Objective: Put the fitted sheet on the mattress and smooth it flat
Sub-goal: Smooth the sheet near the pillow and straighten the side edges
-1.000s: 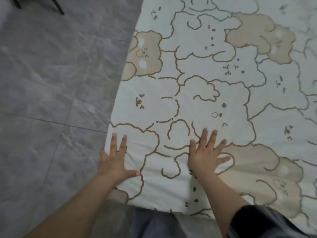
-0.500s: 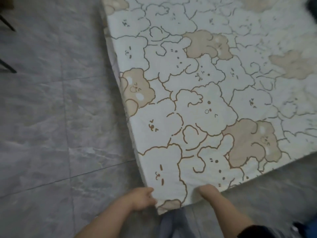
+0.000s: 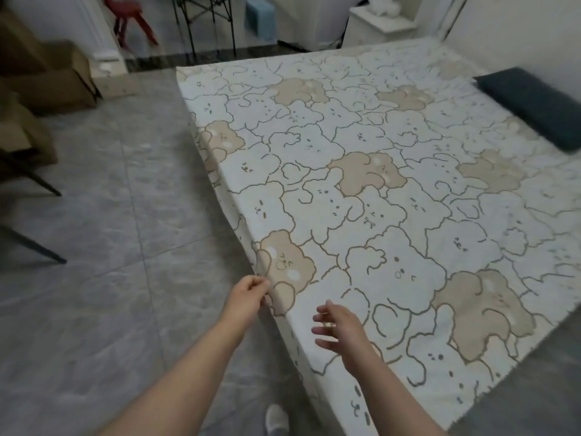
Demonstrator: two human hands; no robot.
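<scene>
— While the bear-print fitted sheet covers the mattress on the grey floor, what are the hands doing?

— Left hand pinches the sheet's side edge; right hand hovers above it, fingers spread, holding nothing.

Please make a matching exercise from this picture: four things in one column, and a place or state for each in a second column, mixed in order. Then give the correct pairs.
Things:
1. left hand
2. right hand
3. dark cushion
4. cardboard box

Places or states:
A. on the floor, far left
B. fingers spread, open above the fitted sheet
C. pinching the sheet's side edge
D. lying on the bed's far right

Pairs: 1-C, 2-B, 3-D, 4-A
</scene>
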